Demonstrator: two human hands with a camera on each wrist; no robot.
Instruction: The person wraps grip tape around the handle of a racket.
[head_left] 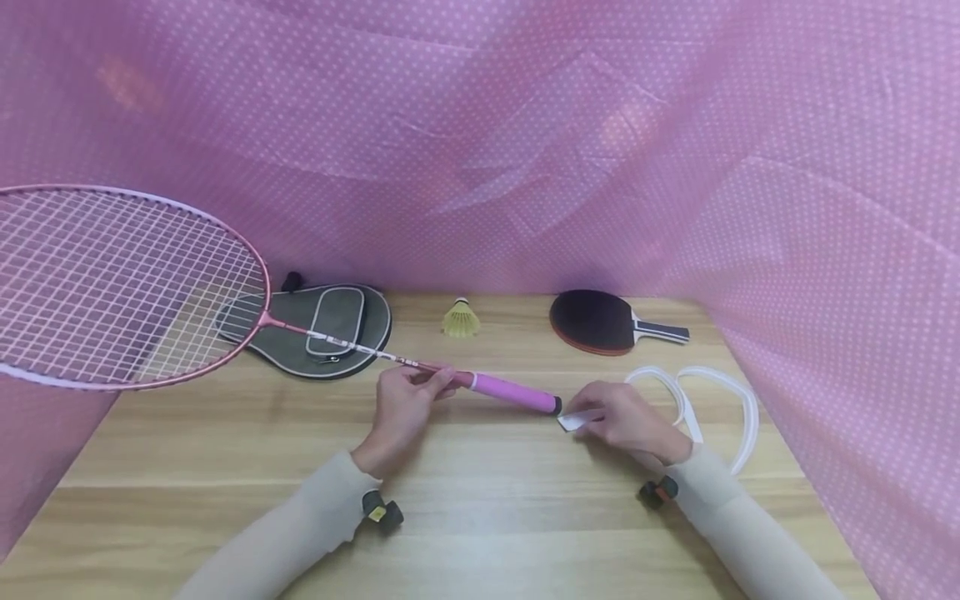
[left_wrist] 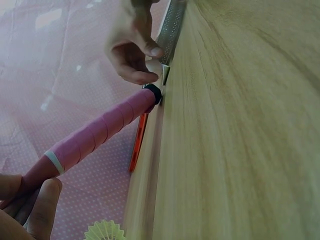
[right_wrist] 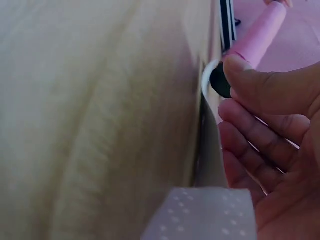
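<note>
Fingers of my left hand (head_left: 401, 408) curl round the badminton racket (head_left: 135, 287) where shaft meets pink grip (head_left: 513, 392), holding it just above the wooden table (head_left: 480, 517). My right hand (head_left: 626, 417) pinches the white tape end (head_left: 577, 421) against the black butt cap (left_wrist: 154, 92), thumb on top. Wrapping well, I judge, means keeping the handle steady, the tape taut and each turn overlapping evenly. White loose tape (head_left: 705, 400) trails beside my right wrist. Farther off lie a grey racket cover (head_left: 322, 329), a yellow shuttlecock (head_left: 461, 320) and a table-tennis paddle (head_left: 603, 322).
</note>
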